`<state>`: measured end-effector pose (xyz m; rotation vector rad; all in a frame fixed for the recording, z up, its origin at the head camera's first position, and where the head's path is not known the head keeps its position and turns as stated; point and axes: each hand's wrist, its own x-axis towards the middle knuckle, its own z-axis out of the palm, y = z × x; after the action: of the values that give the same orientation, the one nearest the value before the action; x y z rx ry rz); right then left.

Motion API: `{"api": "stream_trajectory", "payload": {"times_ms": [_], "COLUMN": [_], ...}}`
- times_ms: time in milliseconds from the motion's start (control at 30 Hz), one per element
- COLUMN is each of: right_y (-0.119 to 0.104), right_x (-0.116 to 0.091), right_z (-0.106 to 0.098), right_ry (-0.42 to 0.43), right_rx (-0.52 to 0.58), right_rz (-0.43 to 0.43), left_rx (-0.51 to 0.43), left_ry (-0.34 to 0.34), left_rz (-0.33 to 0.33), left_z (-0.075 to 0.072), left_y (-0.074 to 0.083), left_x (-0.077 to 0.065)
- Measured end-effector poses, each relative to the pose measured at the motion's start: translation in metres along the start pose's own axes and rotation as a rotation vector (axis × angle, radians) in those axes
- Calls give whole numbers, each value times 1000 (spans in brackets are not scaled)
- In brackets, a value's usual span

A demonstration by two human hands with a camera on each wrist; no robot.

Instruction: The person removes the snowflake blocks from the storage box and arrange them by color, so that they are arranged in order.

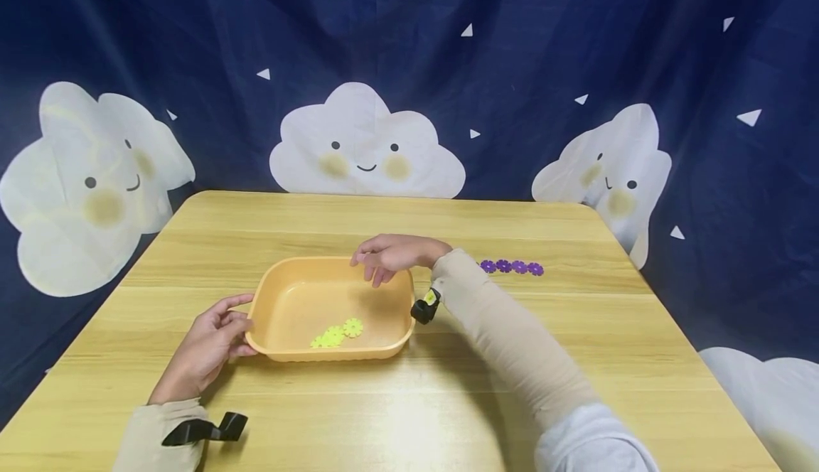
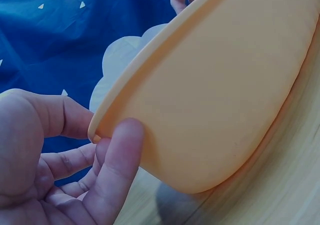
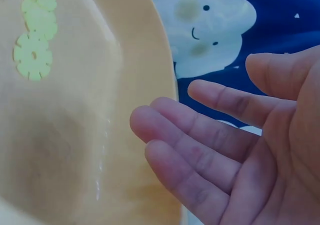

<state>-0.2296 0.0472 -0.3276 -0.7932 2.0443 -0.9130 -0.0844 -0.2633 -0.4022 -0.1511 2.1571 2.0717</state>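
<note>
An orange plastic basin [image 1: 367,353] stands on the table, holding several yellow flower-shaped discs [image 1: 352,328] clustered near its front side. My left hand [image 1: 207,344] grips the basin's left end; in the left wrist view its fingers [image 2: 127,150] pinch the rim. Over the far right part of the basin hovers my right hand [image 1: 393,255], its fingers loosely extended with nothing in them. The right wrist view shows the palm side of those fingers [image 3: 175,130] beside the basin wall, apart from the yellow discs.
A row of purple flower-shaped discs [image 1: 520,267] lies on the wooden table [image 1: 320,223] to the right of the basin, partly hidden by the right forearm. Behind the table hangs a dark blue curtain [image 1: 211,31] with white clouds.
</note>
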Motion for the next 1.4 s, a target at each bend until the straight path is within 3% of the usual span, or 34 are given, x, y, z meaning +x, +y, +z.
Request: {"api": "stream_trajectory", "payload": {"times_ms": [667,1000,1400], "right_y": [-15,-18,-11], "right_x": [26,33,40], "right_z": [25,38,37], "right_ry": [-251,-333,-238], "right_rx": [52,128,51], "right_rz": [144,268,163], "left_rx": [14,-5,23], "left_ry": [4,2,-5], "left_rz": [5,19,36], "left_z": [-1,0,0], "left_y": [-1,-1,-2], "left_x": [0,0,-1]}}
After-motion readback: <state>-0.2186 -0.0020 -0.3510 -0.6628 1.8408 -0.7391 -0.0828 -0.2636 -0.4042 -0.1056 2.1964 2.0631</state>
